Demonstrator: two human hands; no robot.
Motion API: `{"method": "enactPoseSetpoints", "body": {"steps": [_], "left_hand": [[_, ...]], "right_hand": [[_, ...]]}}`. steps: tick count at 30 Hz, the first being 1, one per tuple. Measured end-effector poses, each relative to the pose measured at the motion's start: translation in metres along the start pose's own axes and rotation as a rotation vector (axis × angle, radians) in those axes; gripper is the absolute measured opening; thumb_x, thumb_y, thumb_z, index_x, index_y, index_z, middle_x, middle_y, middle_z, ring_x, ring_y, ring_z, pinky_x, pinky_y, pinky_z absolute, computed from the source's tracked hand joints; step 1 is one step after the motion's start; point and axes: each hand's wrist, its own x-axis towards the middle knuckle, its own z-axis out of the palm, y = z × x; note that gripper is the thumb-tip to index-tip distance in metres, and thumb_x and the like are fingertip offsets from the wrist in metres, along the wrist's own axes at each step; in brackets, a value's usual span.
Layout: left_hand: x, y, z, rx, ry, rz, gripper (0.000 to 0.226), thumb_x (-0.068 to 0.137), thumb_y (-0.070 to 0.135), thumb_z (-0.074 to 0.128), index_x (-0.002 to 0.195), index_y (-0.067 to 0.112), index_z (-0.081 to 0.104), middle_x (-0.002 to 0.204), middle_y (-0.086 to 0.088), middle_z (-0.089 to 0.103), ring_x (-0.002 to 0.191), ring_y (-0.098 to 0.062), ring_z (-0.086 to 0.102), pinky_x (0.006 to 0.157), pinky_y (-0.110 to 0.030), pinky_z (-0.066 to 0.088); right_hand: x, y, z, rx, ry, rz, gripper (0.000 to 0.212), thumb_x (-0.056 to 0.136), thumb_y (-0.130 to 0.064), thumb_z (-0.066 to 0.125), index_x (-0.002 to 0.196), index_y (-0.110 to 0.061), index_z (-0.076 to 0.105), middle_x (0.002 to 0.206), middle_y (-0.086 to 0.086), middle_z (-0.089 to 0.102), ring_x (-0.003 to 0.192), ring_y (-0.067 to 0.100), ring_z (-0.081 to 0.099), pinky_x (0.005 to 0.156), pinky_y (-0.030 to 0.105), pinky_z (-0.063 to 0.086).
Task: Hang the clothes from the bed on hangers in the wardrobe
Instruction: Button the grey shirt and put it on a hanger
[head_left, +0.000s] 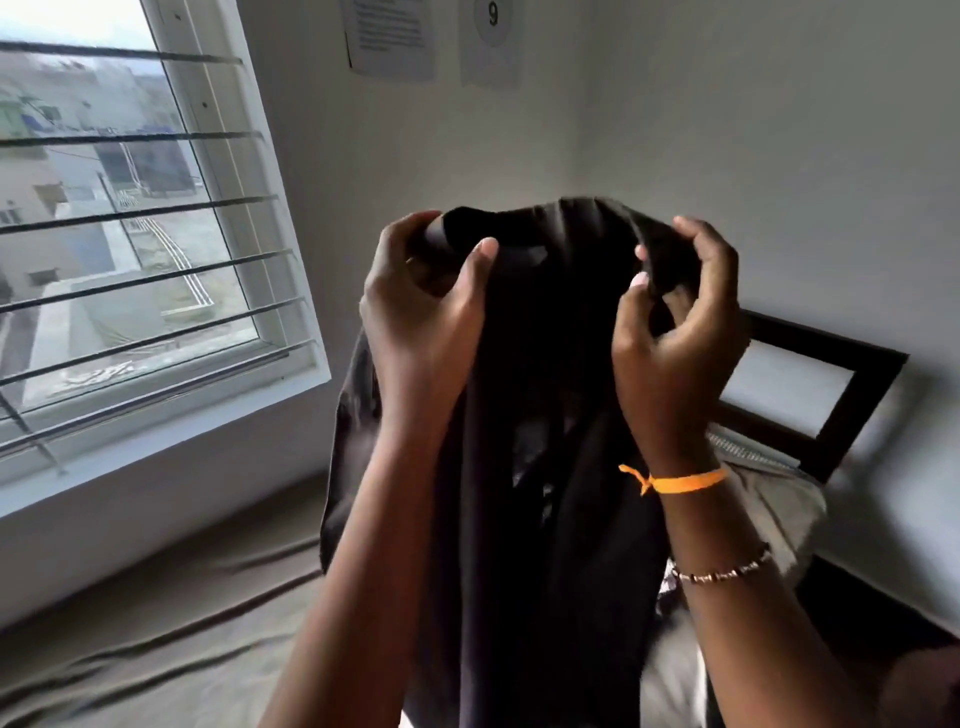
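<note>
A dark garment (524, 395) is gripped at its top edge by the left hand (421, 306) and right hand (675, 332) above the bed (156, 649) — no hanger or wardrobe is seen, so hanging is judged barely begun.

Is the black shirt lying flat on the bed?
No, both hands, left and right, hold the black shirt up in the air above the bed.

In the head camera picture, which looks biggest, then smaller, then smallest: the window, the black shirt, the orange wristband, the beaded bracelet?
1. window
2. black shirt, though it is held near the camera, which makes it look big
3. orange wristband and beaded bracelet: they look about alike, so no ranking.
</note>
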Motion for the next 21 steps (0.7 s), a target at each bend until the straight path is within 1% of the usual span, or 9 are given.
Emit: {"method": "enactPoseSetpoints", "body": {"steps": [2, 4, 5, 7, 8, 10, 14, 18, 21], "left_hand": [[0.018, -0.04, 0.022, 0.147, -0.067, -0.033, 0.053, 0.077, 0.028, 0.073, 0.125, 0.016, 0.054, 0.102, 0.015, 0.064, 0.095, 0.003, 0.061, 0.087, -0.012, 0.046], [0.022, -0.101, 0.038, 0.318, -0.362, -0.215, 0.092, 0.08, 0.025, 0.073, 0.15, 0.018, 0.014, 0.137, 0.0, 0.051, 0.124, -0.01, 0.049, 0.096, -0.01, 0.034], [0.013, -0.135, 0.043, 0.375, -0.535, -0.314, 0.106, 0.081, 0.022, 0.072, 0.151, 0.018, -0.006, 0.149, -0.008, 0.037, 0.134, -0.017, 0.039, 0.102, -0.015, 0.031], [-0.027, -0.203, 0.042, 0.56, -0.819, -0.486, 0.112, 0.082, 0.019, 0.071, 0.148, 0.02, -0.02, 0.155, -0.014, 0.023, 0.139, -0.028, 0.032, 0.111, -0.031, 0.031], [-0.058, -0.232, 0.037, 0.706, -0.948, -0.551, 0.108, 0.083, 0.022, 0.069, 0.149, 0.024, -0.017, 0.155, -0.014, 0.024, 0.138, -0.032, 0.033, 0.111, -0.039, 0.031], [-0.132, -0.282, 0.021, 0.928, -1.192, -0.658, 0.094, 0.087, 0.028, 0.063, 0.15, 0.032, -0.006, 0.155, -0.01, 0.025, 0.136, -0.038, 0.033, 0.11, -0.047, 0.031], [-0.256, -0.34, -0.014, 1.006, -1.434, -0.926, 0.07, 0.092, 0.023, 0.051, 0.15, 0.037, 0.015, 0.154, -0.005, 0.022, 0.135, -0.039, 0.029, 0.108, -0.047, 0.028], [-0.32, -0.367, -0.027, 1.056, -1.489, -1.01, 0.062, 0.091, 0.025, 0.052, 0.146, 0.033, 0.026, 0.15, -0.007, 0.022, 0.131, -0.037, 0.032, 0.103, -0.047, 0.033], [-0.352, -0.379, -0.028, 1.091, -1.439, -1.017, 0.065, 0.086, 0.035, 0.061, 0.142, 0.024, 0.029, 0.14, -0.007, 0.027, 0.123, -0.035, 0.037, 0.094, -0.046, 0.041]], "right_hand": [[0.004, 0.04, 0.027, -0.128, -0.129, -0.004, 0.055, 0.081, -0.005, 0.052, 0.134, 0.001, 0.043, 0.132, 0.014, 0.053, 0.117, 0.027, 0.055, 0.096, 0.042, 0.048], [-0.006, 0.091, 0.047, -0.257, -0.452, 0.112, 0.073, 0.081, -0.003, 0.055, 0.146, -0.001, 0.021, 0.148, 0.018, 0.035, 0.131, 0.03, 0.042, 0.109, 0.036, 0.035], [-0.019, 0.12, 0.052, -0.331, -0.65, 0.217, 0.082, 0.083, -0.004, 0.057, 0.149, -0.005, 0.008, 0.153, 0.018, 0.025, 0.136, 0.03, 0.035, 0.112, 0.033, 0.028], [-0.061, 0.177, 0.05, -0.448, -0.97, 0.438, 0.09, 0.086, -0.008, 0.058, 0.15, -0.012, -0.006, 0.156, 0.016, 0.015, 0.139, 0.031, 0.027, 0.11, 0.03, 0.021], [-0.09, 0.201, 0.043, -0.471, -1.068, 0.533, 0.088, 0.087, -0.01, 0.057, 0.151, -0.014, -0.004, 0.156, 0.016, 0.017, 0.138, 0.033, 0.029, 0.108, 0.03, 0.024], [-0.157, 0.235, 0.02, -0.497, -1.232, 0.694, 0.075, 0.088, -0.009, 0.055, 0.151, -0.012, 0.014, 0.151, 0.017, 0.03, 0.135, 0.031, 0.035, 0.107, 0.028, 0.027], [-0.286, 0.277, -0.035, -0.509, -1.531, 0.928, 0.045, 0.089, -0.004, 0.052, 0.134, -0.003, 0.048, 0.149, 0.016, 0.033, 0.139, 0.022, 0.031, 0.111, 0.021, 0.017], [-0.366, 0.298, -0.076, -0.527, -1.61, 1.06, 0.036, 0.089, -0.001, 0.049, 0.124, -0.004, 0.059, 0.148, 0.014, 0.031, 0.135, 0.025, 0.035, 0.11, 0.022, 0.02], [-0.392, 0.311, -0.091, -0.574, -1.535, 1.057, 0.032, 0.085, 0.002, 0.053, 0.115, -0.004, 0.063, 0.135, 0.017, 0.038, 0.122, 0.033, 0.046, 0.106, 0.029, 0.029]]}}
